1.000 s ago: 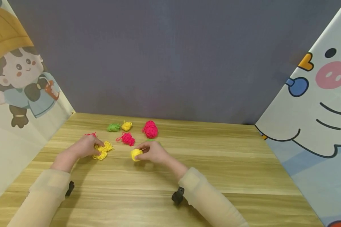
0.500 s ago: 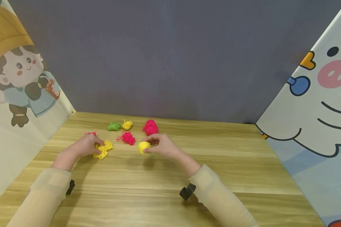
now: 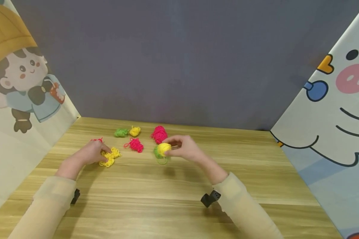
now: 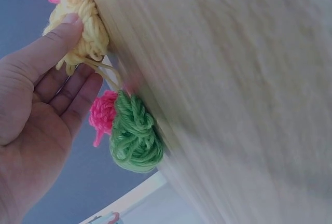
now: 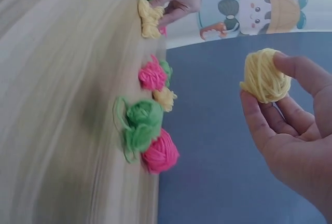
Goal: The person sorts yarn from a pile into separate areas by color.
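My left hand (image 3: 92,152) pinches a loose, loopy yellow yarn bundle (image 4: 85,24) resting on the table, thumb on the near side and fingers behind. In the left wrist view, a green yarn bundle (image 4: 136,136) and a pink one (image 4: 105,111) lie beside that hand. Held between thumb and fingertips of my right hand (image 3: 185,147) is a neatly wound yellow yarn ball (image 5: 267,76), raised above the table. From the head it partly covers a green yarn ball (image 5: 144,123) with a loose strand. A large pink yarn ball (image 3: 159,134) lies just behind.
At the back left of the table (image 3: 137,205) lie a small green yarn bundle (image 3: 121,132), a small yellow one (image 3: 135,131) and a tangled pink one (image 3: 135,145). A grey panel (image 3: 173,66) closes the back; printed panels stand at both sides.
My right hand has moved right and slightly away from me, carrying the yellow yarn ball up to the green one. My left hand stays on the loose yellow bundle.
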Demonstrator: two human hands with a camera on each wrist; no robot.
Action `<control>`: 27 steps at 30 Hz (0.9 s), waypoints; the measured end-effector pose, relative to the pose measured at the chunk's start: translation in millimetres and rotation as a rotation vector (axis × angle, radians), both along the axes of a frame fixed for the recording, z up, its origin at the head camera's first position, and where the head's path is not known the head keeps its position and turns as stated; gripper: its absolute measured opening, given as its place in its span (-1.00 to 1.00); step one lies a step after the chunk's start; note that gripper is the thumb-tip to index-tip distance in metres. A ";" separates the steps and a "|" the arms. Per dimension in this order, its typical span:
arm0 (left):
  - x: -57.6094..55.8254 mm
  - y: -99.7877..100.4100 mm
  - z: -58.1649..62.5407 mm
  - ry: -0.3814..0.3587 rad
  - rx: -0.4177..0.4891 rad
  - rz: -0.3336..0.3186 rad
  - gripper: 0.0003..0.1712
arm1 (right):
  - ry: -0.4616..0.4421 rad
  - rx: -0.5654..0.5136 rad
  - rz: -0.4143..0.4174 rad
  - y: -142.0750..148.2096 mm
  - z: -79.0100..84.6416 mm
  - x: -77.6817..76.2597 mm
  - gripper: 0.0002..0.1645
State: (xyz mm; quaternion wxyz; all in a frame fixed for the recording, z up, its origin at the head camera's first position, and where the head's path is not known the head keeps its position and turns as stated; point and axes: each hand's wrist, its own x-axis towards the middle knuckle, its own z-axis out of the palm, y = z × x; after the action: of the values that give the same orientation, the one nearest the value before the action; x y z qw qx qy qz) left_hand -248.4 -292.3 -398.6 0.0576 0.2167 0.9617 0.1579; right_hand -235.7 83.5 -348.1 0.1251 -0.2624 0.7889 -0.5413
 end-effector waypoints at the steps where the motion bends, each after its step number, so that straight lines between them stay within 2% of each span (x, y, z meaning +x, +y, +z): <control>1: 0.0 0.4 0.3 0.005 -0.001 -0.009 -0.65 | 0.002 -0.003 -0.003 3.2 0.6 0.0 -0.53; 12: -0.1 3.5 1.9 -0.017 -0.010 -0.016 -0.64 | -0.008 -0.020 -0.067 35.2 9.6 2.0 -0.52; 21: 1.1 0.4 -0.2 0.016 0.002 -0.020 -0.66 | 0.042 -0.031 -0.072 62.0 15.7 0.6 -0.52; 27: 0.5 0.2 -0.9 0.024 0.003 -0.034 -0.66 | 0.049 0.008 -0.123 82.1 16.9 -0.8 -0.51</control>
State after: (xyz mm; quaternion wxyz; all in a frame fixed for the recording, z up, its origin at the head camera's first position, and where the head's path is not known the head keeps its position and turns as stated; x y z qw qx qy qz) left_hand -247.9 -292.2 -399.4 0.0484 0.2348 0.9582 0.1560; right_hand -236.5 165.6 -331.2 0.0733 -0.2259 0.8087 -0.5382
